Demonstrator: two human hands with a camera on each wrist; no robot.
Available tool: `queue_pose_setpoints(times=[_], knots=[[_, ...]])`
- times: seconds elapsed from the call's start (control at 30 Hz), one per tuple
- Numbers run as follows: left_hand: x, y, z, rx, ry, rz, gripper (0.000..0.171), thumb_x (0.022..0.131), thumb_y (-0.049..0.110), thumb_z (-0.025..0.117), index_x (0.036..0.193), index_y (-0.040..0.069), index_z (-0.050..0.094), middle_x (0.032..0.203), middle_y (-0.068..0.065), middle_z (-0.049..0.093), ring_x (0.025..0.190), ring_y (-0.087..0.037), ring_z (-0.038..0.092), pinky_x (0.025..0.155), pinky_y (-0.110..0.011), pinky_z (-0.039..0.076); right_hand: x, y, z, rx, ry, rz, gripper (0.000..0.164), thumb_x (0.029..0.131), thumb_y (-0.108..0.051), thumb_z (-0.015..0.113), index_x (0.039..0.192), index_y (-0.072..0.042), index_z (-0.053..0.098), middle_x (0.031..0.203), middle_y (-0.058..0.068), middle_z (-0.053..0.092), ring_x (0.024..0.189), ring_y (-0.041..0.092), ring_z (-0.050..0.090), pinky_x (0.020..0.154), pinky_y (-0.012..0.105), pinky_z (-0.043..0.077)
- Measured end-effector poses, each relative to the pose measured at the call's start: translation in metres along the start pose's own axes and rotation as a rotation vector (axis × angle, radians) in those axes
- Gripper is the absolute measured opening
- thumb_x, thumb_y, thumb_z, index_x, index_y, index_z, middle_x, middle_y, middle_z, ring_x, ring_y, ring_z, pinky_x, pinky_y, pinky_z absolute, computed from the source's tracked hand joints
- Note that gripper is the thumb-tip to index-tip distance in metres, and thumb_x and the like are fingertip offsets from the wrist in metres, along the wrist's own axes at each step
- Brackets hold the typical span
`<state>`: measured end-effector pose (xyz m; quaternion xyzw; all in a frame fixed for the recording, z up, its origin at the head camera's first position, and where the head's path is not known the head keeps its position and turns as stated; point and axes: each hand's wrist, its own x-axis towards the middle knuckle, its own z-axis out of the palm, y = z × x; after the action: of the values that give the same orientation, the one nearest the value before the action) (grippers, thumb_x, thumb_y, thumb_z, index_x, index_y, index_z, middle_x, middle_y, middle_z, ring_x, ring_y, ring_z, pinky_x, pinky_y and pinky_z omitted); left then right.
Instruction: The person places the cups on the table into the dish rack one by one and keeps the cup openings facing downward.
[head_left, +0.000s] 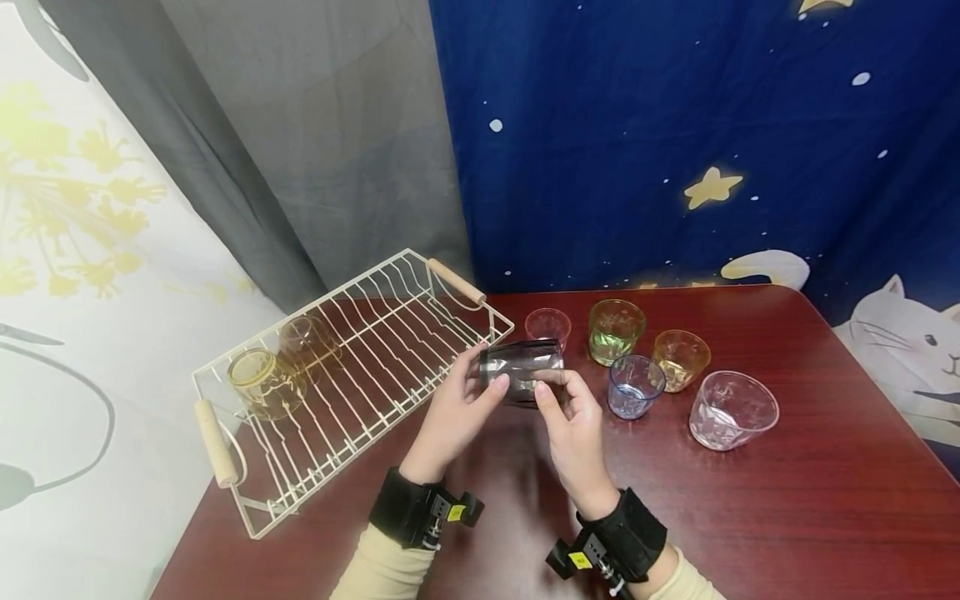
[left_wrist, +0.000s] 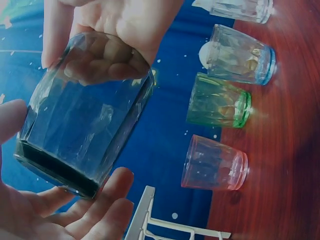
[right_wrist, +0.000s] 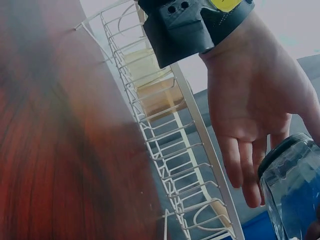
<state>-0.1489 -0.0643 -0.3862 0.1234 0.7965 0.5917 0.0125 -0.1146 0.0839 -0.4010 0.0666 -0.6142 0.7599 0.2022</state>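
Behind a dark red table (head_left: 825, 433) hang a grey curtain (head_left: 315, 125) and a navy curtain (head_left: 600, 167) with yellow stars. Over the table a person's two hands hold a grey glass (head_left: 522, 364) between them, tipped on its side, its base towards 9 o'clock and its mouth towards 3. The left hand (head_left: 452, 417) has thumb and fingers bent round the base end; the right hand (head_left: 579, 433) curls round the mouth end, each spread no wider than the glass. Whether any right fingertip reaches inside I cannot tell.

It should be light and stiff, likely slippery if wet and easily chipped if dropped. The thick base looks the surest place to take hold, with the flat-sided walls giving some purchase. It is smoky and see-through, with long facets and a nearly black bottom.

Outward from it, a red glass (head_left: 548, 323) stands near at 1 o'clock, a green glass (head_left: 617, 333) at 2, and a blue glass (head_left: 636, 387), a yellow glass (head_left: 680, 361) and a clear glass (head_left: 734, 410) around 3. At 9 o'clock sits a white wire rack (head_left: 352, 282) bearing two amber-toned glasses (head_left: 266, 383), seemingly upside down
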Motion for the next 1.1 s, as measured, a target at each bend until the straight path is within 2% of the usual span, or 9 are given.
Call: queue_pose_setpoints(times=[0.2, 0.43, 0.73, 0.8, 0.97, 1.1], knots=[[0.000, 0.000, 0.000, 0.000, 0.013, -0.025, 0.061, 0.082, 0.046, 0.062, 0.133, 0.024, 0.039, 0.122, -0.004, 0.053, 0.110, -0.017, 0.055, 0.091, -0.034, 0.047, 0.001, 0.003, -0.002, 0.001, -0.008, 0.042, 0.019, 0.090, -0.007, 0.054, 0.104, 0.007, 0.055, 0.098, 0.004, 0.058, 0.093, 0.012, 0.055, 0.078, 0.019, 0.047], [0.002, 0.004, -0.003, 0.008, -0.018, -0.026, 0.063, 0.083, 0.041, 0.062, 0.135, 0.015, 0.038, 0.117, -0.010, 0.056, 0.105, -0.020, 0.058, 0.083, -0.034, 0.050, 0.003, 0.003, -0.005, -0.019, -0.025, 0.042, 0.019, 0.090, -0.007, 0.054, 0.103, 0.007, 0.055, 0.097, 0.002, 0.060, 0.091, 0.010, 0.055, 0.076, 0.019, 0.047], [-0.002, 0.033, -0.013, 0.012, -0.042, -0.024, 0.057, 0.085, 0.023, 0.063, 0.134, 0.005, 0.040, 0.117, -0.017, 0.057, 0.101, -0.024, 0.061, 0.080, -0.034, 0.051, 0.004, 0.003, -0.006, -0.041, -0.040, 0.053, 0.017, 0.088, -0.006, 0.057, 0.100, 0.006, 0.058, 0.092, 0.002, 0.061, 0.083, 0.010, 0.056, 0.071, 0.020, 0.047], [0.000, 0.032, -0.014, 0.011, -0.042, -0.011, 0.057, 0.085, 0.023, 0.063, 0.134, 0.006, 0.040, 0.118, -0.016, 0.057, 0.101, -0.023, 0.061, 0.080, -0.033, 0.052, 0.004, 0.002, -0.006, -0.042, -0.042, 0.052, 0.017, 0.088, -0.006, 0.057, 0.100, 0.006, 0.058, 0.091, 0.001, 0.061, 0.082, 0.010, 0.056, 0.071, 0.020, 0.047], [0.007, 0.017, -0.016, 0.008, -0.037, 0.001, 0.059, 0.083, 0.031, 0.065, 0.134, 0.014, 0.041, 0.119, -0.010, 0.057, 0.101, -0.018, 0.061, 0.082, -0.030, 0.052, 0.005, 0.002, -0.005, -0.036, -0.053, 0.048, 0.017, 0.087, -0.005, 0.058, 0.098, 0.008, 0.057, 0.089, 0.000, 0.060, 0.082, 0.010, 0.057, 0.072, 0.020, 0.048], [0.008, 0.013, -0.017, 0.022, -0.034, 0.015, 0.060, 0.082, 0.038, 0.065, 0.134, 0.019, 0.041, 0.120, -0.006, 0.056, 0.101, -0.016, 0.061, 0.080, -0.029, 0.052, 0.004, 0.002, -0.006, -0.033, -0.058, 0.049, 0.017, 0.087, -0.006, 0.058, 0.098, 0.007, 0.057, 0.088, 0.001, 0.060, 0.082, 0.010, 0.057, 0.072, 0.020, 0.048]])
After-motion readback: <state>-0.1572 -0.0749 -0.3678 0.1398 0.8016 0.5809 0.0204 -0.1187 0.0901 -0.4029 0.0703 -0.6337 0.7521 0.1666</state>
